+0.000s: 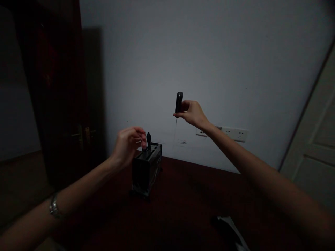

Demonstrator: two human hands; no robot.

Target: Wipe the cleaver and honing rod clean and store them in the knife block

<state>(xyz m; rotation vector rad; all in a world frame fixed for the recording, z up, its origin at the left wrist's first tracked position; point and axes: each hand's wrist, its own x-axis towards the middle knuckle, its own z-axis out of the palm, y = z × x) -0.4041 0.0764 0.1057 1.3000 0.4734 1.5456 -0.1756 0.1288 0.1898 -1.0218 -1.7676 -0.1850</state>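
Note:
My right hand [192, 112] is raised in front of the wall, fingers and thumb pinching the black handle of a knife [179, 101]. The handle stands upright and a thin, faint blade, seen nearly edge-on, points down from it. Lower and to the left is a dark knife block [146, 167] on the table. One black knife handle [149, 138] sticks up out of its top. My left hand [128, 142] is at the block's top, beside that handle, with its fingers curled. What they close on, perhaps a dark handle under the fingertips, is mostly hidden.
The block stands on a dark red table [188, 195] against a pale wall [222, 62]. Wall sockets [234, 134] are behind my right forearm. A dark and white object [230, 230] lies near the front. A dark door [57, 104] is at left, a light door [314, 157] at right.

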